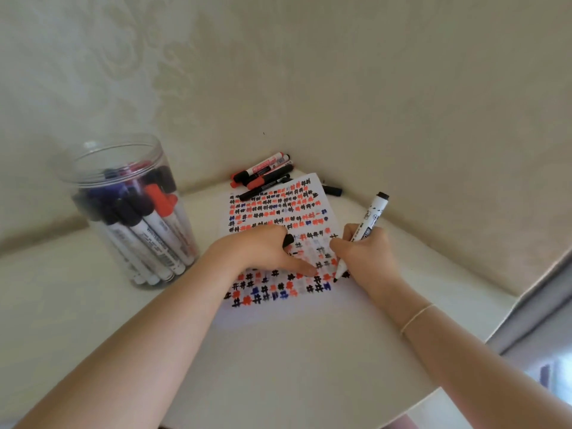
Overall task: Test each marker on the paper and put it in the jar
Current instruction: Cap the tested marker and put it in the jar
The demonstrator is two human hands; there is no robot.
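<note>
Two hands work on the paper (pixel 272 212). The right hand (pixel 363 258) grips a white marker (pixel 363 230) with curled fingers, and the black tip touches the paper at the right end of a lower row of marks. The long axis of this marker leans from the tip up and away to the right, and its black rear end points toward the wall. The left hand (pixel 266 249) lies on the paper just left of the tip; its fingers are curled around a small black thing, probably the marker's cap (pixel 288 240), while the thumb presses the sheet flat.

The paper is nearly full of red, black and blue test marks. The jar (pixel 130 212), clear and already crowded with markers, stands on the tabletop (pixel 278 366) well to the left of the paper. So the tested marker must travel left, across the left hand, and I judge it must be capped first and then turned more upright to enter the jar's mouth. The left hand is nearer to the jar.

Beyond the far edge of the paper, a small pile of markers (pixel 266 173) lies waiting, it seems not yet tested.
</note>
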